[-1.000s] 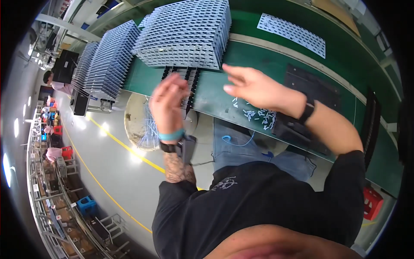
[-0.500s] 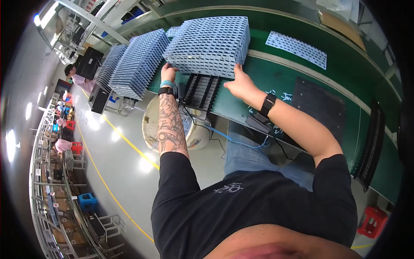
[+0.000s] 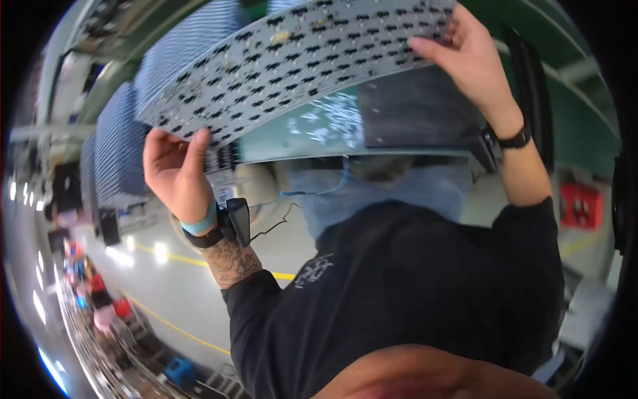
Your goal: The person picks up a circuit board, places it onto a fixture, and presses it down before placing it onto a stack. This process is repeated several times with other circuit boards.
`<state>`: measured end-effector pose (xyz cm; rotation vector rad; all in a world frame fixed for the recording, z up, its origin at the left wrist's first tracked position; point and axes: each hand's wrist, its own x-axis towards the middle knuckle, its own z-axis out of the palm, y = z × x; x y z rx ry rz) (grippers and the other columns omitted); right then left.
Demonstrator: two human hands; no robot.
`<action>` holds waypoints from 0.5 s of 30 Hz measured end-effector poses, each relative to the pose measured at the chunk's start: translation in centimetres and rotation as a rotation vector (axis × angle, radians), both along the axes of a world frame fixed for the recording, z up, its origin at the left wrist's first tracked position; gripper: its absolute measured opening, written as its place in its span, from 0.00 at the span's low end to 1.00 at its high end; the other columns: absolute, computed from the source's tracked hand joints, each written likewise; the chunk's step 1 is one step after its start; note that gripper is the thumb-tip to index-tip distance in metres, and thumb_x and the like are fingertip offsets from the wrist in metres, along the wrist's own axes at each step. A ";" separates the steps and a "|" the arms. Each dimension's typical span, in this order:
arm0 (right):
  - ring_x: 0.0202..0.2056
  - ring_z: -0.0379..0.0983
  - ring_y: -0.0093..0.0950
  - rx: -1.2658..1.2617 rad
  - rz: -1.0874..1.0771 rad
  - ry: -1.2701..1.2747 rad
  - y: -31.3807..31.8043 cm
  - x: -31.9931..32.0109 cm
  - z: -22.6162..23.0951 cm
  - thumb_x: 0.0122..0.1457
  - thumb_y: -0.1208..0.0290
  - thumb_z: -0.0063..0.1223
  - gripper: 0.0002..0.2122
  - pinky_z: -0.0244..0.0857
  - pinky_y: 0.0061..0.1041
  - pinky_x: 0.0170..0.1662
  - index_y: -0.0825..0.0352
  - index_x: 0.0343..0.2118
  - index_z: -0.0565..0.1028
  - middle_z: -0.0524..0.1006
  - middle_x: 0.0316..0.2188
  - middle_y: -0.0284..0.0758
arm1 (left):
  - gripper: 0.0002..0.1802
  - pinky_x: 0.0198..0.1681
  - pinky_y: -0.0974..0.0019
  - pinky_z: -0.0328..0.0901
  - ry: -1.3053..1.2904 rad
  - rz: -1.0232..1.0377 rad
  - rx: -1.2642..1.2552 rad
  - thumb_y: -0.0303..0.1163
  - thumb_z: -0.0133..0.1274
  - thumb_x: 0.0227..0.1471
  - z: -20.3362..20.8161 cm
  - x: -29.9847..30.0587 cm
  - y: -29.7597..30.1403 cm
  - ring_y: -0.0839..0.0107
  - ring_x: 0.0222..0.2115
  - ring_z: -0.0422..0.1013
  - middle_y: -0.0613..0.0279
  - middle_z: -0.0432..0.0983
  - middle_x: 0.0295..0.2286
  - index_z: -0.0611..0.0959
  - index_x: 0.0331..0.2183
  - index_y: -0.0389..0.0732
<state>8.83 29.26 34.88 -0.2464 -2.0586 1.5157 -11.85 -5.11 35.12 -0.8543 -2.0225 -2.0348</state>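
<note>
A wide, thin pale-grey board (image 3: 292,70) covered with rows of small black marks or parts is raised above the green worktable (image 3: 272,141). My left hand (image 3: 178,169) pinches its lower left corner, thumb in front and fingers behind. At the upper right end, my right hand (image 3: 475,60) is closed on the board's edge, with its thumb along the lower side. The board hides part of the table and the stacks behind it. Below it, small white pieces (image 3: 335,118) lie scattered on the green surface beside a dark mat (image 3: 415,110).
Tall stacks of similar boards (image 3: 189,43) stand at the left, with another stack (image 3: 118,153) farther along. A long black rack (image 3: 530,93) is at the right. Past the table's right side is a red stool (image 3: 581,206). A blue cable (image 3: 312,192) runs below the table's front edge.
Both hands have left the front of the large board stack and now hold a single board. My right hand has moved far right, my left hand to the left. The view has swung rightward.
</note>
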 end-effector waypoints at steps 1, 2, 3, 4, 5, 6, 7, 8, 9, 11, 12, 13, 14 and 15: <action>0.48 0.76 0.31 -0.033 -0.055 -0.033 1.0 1.7 -0.8 0.56 0.75 0.63 0.21 0.71 0.31 0.52 0.71 0.53 0.72 0.79 0.48 0.41 | 0.13 0.30 0.76 0.63 -0.062 -0.092 -0.095 0.18 0.68 0.48 -1.3 0.8 1.7 0.81 0.27 0.68 0.70 0.74 0.26 0.78 0.30 0.37; 0.44 0.78 0.39 -0.065 -0.096 -0.050 1.9 2.8 -1.6 0.55 0.69 0.63 0.20 0.71 0.38 0.49 0.71 0.50 0.75 0.80 0.44 0.45 | 0.13 0.28 0.77 0.62 -0.105 -0.171 -0.189 0.18 0.68 0.48 -2.2 1.4 3.0 0.82 0.25 0.68 0.71 0.73 0.24 0.77 0.28 0.37; 0.40 0.79 0.47 -0.098 -0.132 -0.063 2.6 4.0 -2.4 0.54 0.63 0.62 0.20 0.72 0.44 0.46 0.70 0.47 0.78 0.81 0.40 0.48 | 0.13 0.28 0.77 0.62 -0.133 -0.204 -0.194 0.18 0.68 0.48 -3.7 1.7 4.5 0.82 0.25 0.68 0.71 0.73 0.24 0.77 0.28 0.37; 0.40 0.79 0.47 -0.100 -0.146 -0.081 3.5 5.0 -4.0 0.54 0.63 0.62 0.20 0.72 0.44 0.46 0.70 0.47 0.78 0.81 0.40 0.48 | 0.14 0.27 0.76 0.61 -0.143 -0.248 -0.293 0.19 0.69 0.47 -5.9 1.5 6.0 0.82 0.23 0.66 0.72 0.72 0.21 0.76 0.25 0.37; 0.42 0.79 0.39 -0.080 -0.204 -0.145 4.6 6.8 -6.2 0.55 0.69 0.63 0.19 0.72 0.38 0.48 0.71 0.49 0.76 0.81 0.41 0.44 | 0.16 0.26 0.76 0.60 -0.143 -0.305 -0.387 0.20 0.70 0.47 -7.8 1.2 7.7 0.82 0.22 0.65 0.72 0.70 0.18 0.75 0.23 0.37; 0.44 0.79 0.30 -0.062 -0.255 -0.207 5.5 8.5 -8.3 0.56 0.75 0.64 0.20 0.73 0.31 0.49 0.71 0.51 0.74 0.81 0.43 0.39 | 0.16 0.26 0.76 0.60 -0.147 -0.327 -0.386 0.20 0.70 0.47 -9.1 1.5 8.9 0.82 0.22 0.65 0.72 0.70 0.18 0.75 0.23 0.37; 0.46 0.78 0.22 -0.047 -0.301 -0.271 6.1 9.9 -9.9 0.57 0.81 0.65 0.21 0.73 0.24 0.51 0.72 0.53 0.72 0.81 0.44 0.35 | 0.17 0.26 0.75 0.60 -0.107 -0.322 -0.422 0.21 0.71 0.46 -10.4 2.1 10.1 0.82 0.22 0.64 0.72 0.70 0.18 0.75 0.23 0.37; 0.46 0.78 0.22 -0.054 -0.313 -0.275 6.2 10.8 -10.8 0.57 0.81 0.65 0.21 0.73 0.24 0.51 0.72 0.53 0.72 0.81 0.44 0.35 | 0.17 0.26 0.74 0.60 -0.064 -0.312 -0.461 0.22 0.71 0.45 -11.5 2.7 10.9 0.82 0.21 0.64 0.71 0.70 0.18 0.75 0.22 0.37; 0.45 0.79 0.22 -0.059 -0.337 -0.257 6.3 11.5 -11.6 0.57 0.81 0.65 0.21 0.73 0.24 0.50 0.72 0.53 0.72 0.82 0.43 0.35 | 0.18 0.25 0.74 0.60 -0.018 -0.297 -0.500 0.23 0.72 0.45 -12.2 3.0 11.5 0.82 0.21 0.63 0.70 0.70 0.18 0.75 0.22 0.36; 0.43 0.80 0.22 -0.076 -0.382 -0.218 6.1 12.5 -12.6 0.57 0.82 0.66 0.21 0.74 0.23 0.48 0.72 0.53 0.73 0.82 0.42 0.34 | 0.18 0.25 0.73 0.61 0.006 -0.282 -0.519 0.23 0.72 0.44 -13.1 3.4 12.1 0.81 0.21 0.63 0.69 0.70 0.17 0.74 0.22 0.36; 0.43 0.80 0.22 -0.086 -0.385 -0.219 6.3 12.6 -12.9 0.57 0.82 0.66 0.21 0.74 0.23 0.48 0.72 0.53 0.73 0.82 0.42 0.34 | 0.18 0.25 0.73 0.61 0.030 -0.259 -0.527 0.24 0.72 0.44 -13.4 3.6 12.3 0.81 0.21 0.63 0.68 0.70 0.17 0.74 0.22 0.36; 0.43 0.80 0.22 -0.079 -0.367 -0.207 6.8 12.5 -13.1 0.57 0.81 0.66 0.21 0.74 0.23 0.48 0.72 0.53 0.73 0.82 0.43 0.35 | 0.19 0.25 0.72 0.61 0.053 -0.235 -0.534 0.24 0.72 0.43 -13.7 3.6 12.5 0.81 0.20 0.63 0.67 0.70 0.17 0.74 0.22 0.36; 0.43 0.79 0.22 -0.070 -0.349 -0.196 7.2 12.1 -13.1 0.57 0.81 0.66 0.21 0.74 0.23 0.48 0.72 0.53 0.73 0.82 0.43 0.35 | 0.19 0.25 0.72 0.61 0.054 -0.237 -0.540 0.24 0.72 0.43 -13.8 3.4 12.9 0.81 0.20 0.63 0.67 0.70 0.17 0.74 0.22 0.36; 0.44 0.79 0.22 -0.056 -0.328 -0.187 7.9 11.9 -13.1 0.56 0.81 0.67 0.21 0.74 0.23 0.48 0.72 0.53 0.73 0.82 0.43 0.35 | 0.19 0.25 0.72 0.61 0.048 -0.230 -0.532 0.24 0.72 0.43 -14.0 3.2 13.5 0.80 0.20 0.64 0.67 0.70 0.17 0.74 0.22 0.36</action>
